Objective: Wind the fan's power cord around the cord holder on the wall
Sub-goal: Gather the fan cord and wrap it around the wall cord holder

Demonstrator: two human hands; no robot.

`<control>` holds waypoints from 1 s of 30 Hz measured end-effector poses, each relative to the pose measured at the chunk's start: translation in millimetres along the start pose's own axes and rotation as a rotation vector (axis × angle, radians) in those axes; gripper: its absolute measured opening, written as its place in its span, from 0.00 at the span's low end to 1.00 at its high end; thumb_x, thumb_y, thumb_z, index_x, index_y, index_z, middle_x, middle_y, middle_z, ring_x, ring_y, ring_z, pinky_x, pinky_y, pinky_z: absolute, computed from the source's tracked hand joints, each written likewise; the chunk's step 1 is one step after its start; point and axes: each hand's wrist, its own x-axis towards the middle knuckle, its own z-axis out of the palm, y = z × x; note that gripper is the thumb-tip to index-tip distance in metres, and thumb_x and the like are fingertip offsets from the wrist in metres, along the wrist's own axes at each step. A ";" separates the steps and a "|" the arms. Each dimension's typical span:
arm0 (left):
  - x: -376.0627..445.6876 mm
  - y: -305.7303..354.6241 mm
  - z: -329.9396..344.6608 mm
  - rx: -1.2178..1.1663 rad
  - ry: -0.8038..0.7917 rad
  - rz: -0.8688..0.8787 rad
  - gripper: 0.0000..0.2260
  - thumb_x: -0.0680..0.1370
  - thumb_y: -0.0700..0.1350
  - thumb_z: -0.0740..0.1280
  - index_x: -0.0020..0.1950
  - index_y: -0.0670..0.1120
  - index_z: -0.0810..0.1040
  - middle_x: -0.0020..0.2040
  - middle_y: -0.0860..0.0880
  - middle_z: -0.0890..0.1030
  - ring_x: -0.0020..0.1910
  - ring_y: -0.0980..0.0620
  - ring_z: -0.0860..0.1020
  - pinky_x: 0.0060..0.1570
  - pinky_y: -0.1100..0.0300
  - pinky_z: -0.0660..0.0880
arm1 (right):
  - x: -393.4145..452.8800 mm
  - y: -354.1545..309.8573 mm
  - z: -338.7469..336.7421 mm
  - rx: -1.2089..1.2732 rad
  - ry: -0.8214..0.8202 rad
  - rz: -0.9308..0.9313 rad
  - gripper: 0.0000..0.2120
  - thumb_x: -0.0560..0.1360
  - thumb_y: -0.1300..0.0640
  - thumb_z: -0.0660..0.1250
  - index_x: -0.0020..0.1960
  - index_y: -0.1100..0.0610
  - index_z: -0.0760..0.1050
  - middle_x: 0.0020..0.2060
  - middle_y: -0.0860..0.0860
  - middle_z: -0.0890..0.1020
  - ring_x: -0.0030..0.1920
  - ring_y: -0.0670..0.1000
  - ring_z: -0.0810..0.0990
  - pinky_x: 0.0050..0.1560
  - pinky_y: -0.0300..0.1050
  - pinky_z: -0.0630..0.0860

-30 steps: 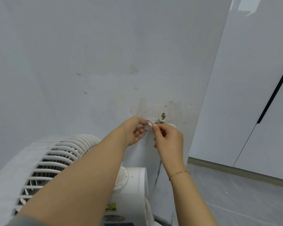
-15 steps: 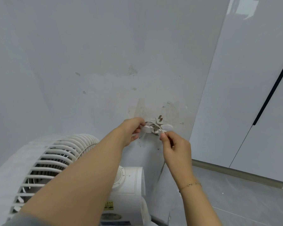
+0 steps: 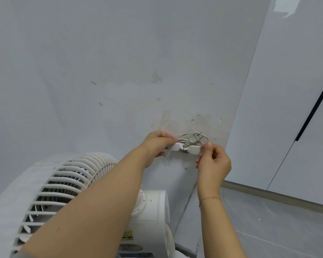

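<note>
A white cord holder (image 3: 186, 147) is stuck on the grey wall at mid height. The fan's grey-white power cord (image 3: 199, 136) loops around it, and the plug end lies across the holder's front. My left hand (image 3: 157, 144) grips the holder's left end. My right hand (image 3: 213, 162) pinches the holder's right end between thumb and forefinger. The white fan (image 3: 67, 192) stands below left, its grille partly hidden by my left forearm.
The wall (image 3: 119, 71) carries tape residue and scuffs around the holder. A glossy white cabinet panel (image 3: 287, 108) with a black vertical handle (image 3: 313, 108) stands to the right. Grey floor tiles (image 3: 268, 229) lie below right.
The holder's two ends have spread flat and wide. My right hand shifted right to the holder's right tip; the cord loop now shows above the holder.
</note>
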 end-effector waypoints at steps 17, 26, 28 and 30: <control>4.3 1.7 11.3 0.195 0.220 0.350 0.07 0.69 0.43 0.76 0.43 0.44 0.81 0.39 0.47 0.81 0.37 0.53 0.76 0.47 0.58 0.76 | -6.4 1.9 1.8 -0.165 -0.169 -0.543 0.07 0.79 0.64 0.60 0.49 0.60 0.77 0.55 0.49 0.76 0.52 0.32 0.72 0.45 0.28 0.71; 4.7 4.2 12.2 0.234 0.233 0.391 0.06 0.68 0.42 0.76 0.37 0.45 0.79 0.36 0.47 0.81 0.31 0.57 0.75 0.36 0.70 0.73 | -4.8 5.6 8.5 -0.052 -0.197 -0.278 0.07 0.81 0.57 0.56 0.47 0.54 0.72 0.34 0.49 0.78 0.34 0.51 0.75 0.36 0.46 0.72; 5.5 6.1 12.8 0.269 0.255 0.404 0.07 0.67 0.43 0.77 0.37 0.46 0.79 0.37 0.45 0.82 0.32 0.56 0.75 0.36 0.69 0.72 | -1.8 0.4 10.5 -0.009 -0.159 -0.193 0.08 0.81 0.57 0.58 0.46 0.55 0.73 0.35 0.50 0.80 0.34 0.51 0.77 0.37 0.50 0.75; 6.9 7.2 13.9 0.283 0.254 0.405 0.08 0.66 0.44 0.77 0.36 0.46 0.79 0.36 0.45 0.82 0.33 0.55 0.75 0.36 0.68 0.71 | 2.8 -4.1 10.1 0.043 -0.131 -0.097 0.08 0.80 0.58 0.59 0.45 0.57 0.76 0.36 0.50 0.83 0.32 0.51 0.78 0.36 0.49 0.77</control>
